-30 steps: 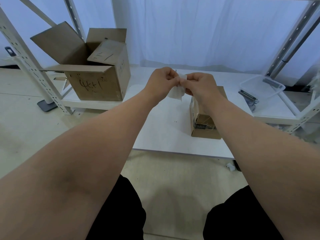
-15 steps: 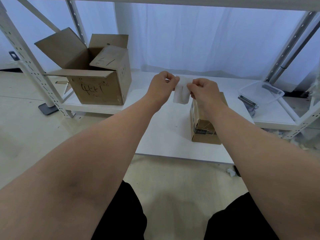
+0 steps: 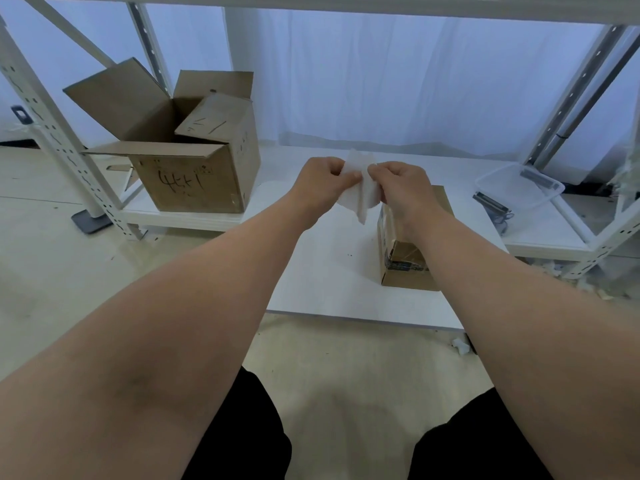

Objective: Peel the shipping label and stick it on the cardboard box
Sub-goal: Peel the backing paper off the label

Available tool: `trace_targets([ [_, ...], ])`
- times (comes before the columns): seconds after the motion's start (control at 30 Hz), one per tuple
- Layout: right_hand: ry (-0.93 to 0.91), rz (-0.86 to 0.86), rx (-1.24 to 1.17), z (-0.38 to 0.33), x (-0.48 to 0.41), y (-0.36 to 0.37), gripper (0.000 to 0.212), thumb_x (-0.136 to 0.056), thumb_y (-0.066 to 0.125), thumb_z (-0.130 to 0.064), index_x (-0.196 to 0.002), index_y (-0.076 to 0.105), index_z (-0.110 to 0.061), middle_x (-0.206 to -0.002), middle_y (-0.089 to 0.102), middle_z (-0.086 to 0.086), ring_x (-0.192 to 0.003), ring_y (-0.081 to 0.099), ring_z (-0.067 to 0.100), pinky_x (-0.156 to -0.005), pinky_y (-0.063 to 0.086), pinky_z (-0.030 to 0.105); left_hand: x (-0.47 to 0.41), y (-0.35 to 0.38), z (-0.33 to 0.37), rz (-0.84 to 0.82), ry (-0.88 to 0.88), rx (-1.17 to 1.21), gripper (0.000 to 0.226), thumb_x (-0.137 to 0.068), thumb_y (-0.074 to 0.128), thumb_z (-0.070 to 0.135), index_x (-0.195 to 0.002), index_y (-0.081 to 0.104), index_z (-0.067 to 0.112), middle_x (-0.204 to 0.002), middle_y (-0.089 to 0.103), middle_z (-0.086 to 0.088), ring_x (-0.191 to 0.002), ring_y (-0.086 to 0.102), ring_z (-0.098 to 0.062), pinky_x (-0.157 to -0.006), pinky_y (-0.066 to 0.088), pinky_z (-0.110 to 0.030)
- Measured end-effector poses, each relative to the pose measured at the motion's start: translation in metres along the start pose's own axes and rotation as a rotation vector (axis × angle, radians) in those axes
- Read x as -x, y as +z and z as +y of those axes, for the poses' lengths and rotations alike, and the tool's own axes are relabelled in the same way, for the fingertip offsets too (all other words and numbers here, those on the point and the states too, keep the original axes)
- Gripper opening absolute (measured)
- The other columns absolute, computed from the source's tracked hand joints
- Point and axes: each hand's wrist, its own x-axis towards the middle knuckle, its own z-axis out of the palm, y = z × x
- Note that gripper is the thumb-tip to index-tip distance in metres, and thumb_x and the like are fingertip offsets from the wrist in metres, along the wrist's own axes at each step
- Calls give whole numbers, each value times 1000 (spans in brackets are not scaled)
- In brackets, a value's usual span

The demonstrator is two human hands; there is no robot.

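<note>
Both hands are raised over the white table [image 3: 311,271], pinching one white shipping label [image 3: 360,188] between them. Left hand [image 3: 323,185] nips the upper left edge with thumb and fingers closed; right hand [image 3: 398,185] nips the right edge the same way. Opposed grips likely serve to part label from backing; whether the layers have split cannot be told. The small cardboard box [image 3: 405,261] sits directly beneath the right wrist, close for sticking. The open carton [image 3: 194,181] on the shelf seems uninvolved.
</note>
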Motion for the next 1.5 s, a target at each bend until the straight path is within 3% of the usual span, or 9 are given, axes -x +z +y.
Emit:
trace_targets([
  [0.17, 10, -37, -40, -1, 1, -1, 37, -89, 59, -25, -101, 62, 10, -86, 59, 10, -80, 54, 20, -75, 45, 31, 1, 0, 3, 28, 1, 63, 18, -90, 59, 14, -93, 68, -1, -91, 67, -10, -81, 61, -18, -78, 51, -31],
  [0.33, -26, -11, 4, 1, 2, -4, 17, -83, 64, -15, -95, 70, -4, -97, 71, 16, -91, 68, 28, -85, 55, 39, 4, 0, 7, 23, -15, 79, 5, -88, 59, 12, -86, 62, 10, -87, 62, -3, -79, 56, -15, -70, 45, -21],
  [0.43, -54, -34, 36, 0, 4, -9, 19, -84, 63, -9, -101, 68, -5, -90, 68, 7, -75, 63, 12, -63, 52, 13, 3, -1, 8, 12, -37, 118, 7, -87, 60, 13, -80, 57, 15, -86, 59, -2, -80, 54, -17, -74, 45, -26],
  [0.53, -91, -42, 70, 0, 6, -11, 21, -85, 63, -11, -104, 66, -1, -92, 67, 8, -73, 59, 10, -49, 44, 5, 5, -3, 10, -13, -42, 101, 15, -86, 66, 26, -89, 55, 15, -92, 60, -2, -79, 56, -12, -73, 45, -21],
  [0.8, -97, -50, 70, 1, 4, -5, 11, -86, 61, -11, -76, 57, -14, -81, 62, 10, -73, 56, 20, -59, 43, 25, 5, -2, 8, 31, 8, -28, 32, -82, 70, 22, -105, 49, 16, -103, 66, -13, -71, 54, -10, -56, 39, -14],
  [0.97, -96, -102, 32, 2, 5, -6, 16, -82, 70, -13, -90, 56, -11, -89, 65, 11, -79, 60, 19, -66, 47, 27, 6, -1, 6, 71, 67, -214, 32, -82, 61, 24, -111, 45, 25, -82, 66, 9, -69, 52, -4, -96, 41, -45],
  [1.07, -99, -100, 21, 1, 7, -6, 27, -79, 74, -18, -97, 58, -6, -96, 68, 16, -84, 64, 23, -73, 51, 34, 8, -2, 8, 105, 86, -277, 36, -87, 56, 24, -121, 46, 23, -83, 62, 13, -78, 43, 4, -97, 35, -34],
  [1.23, -67, -25, 11, 0, 5, -6, 14, -80, 69, -10, -86, 57, -12, -91, 67, 15, -80, 64, 24, -70, 53, 38, 9, 1, 10, 130, 94, -310, 36, -88, 53, 19, -123, 47, 24, -90, 63, 9, -73, 33, 12, -92, 25, -24],
  [1.5, -83, 6, 72, 0, 5, -7, 10, -82, 61, -12, -83, 52, -15, -89, 61, 7, -76, 57, 20, -57, 47, 28, 6, 3, 5, 198, 196, -624, 19, -87, 52, 22, -106, 52, 19, -89, 62, 9, -92, 58, -15, -88, 20, -30],
])
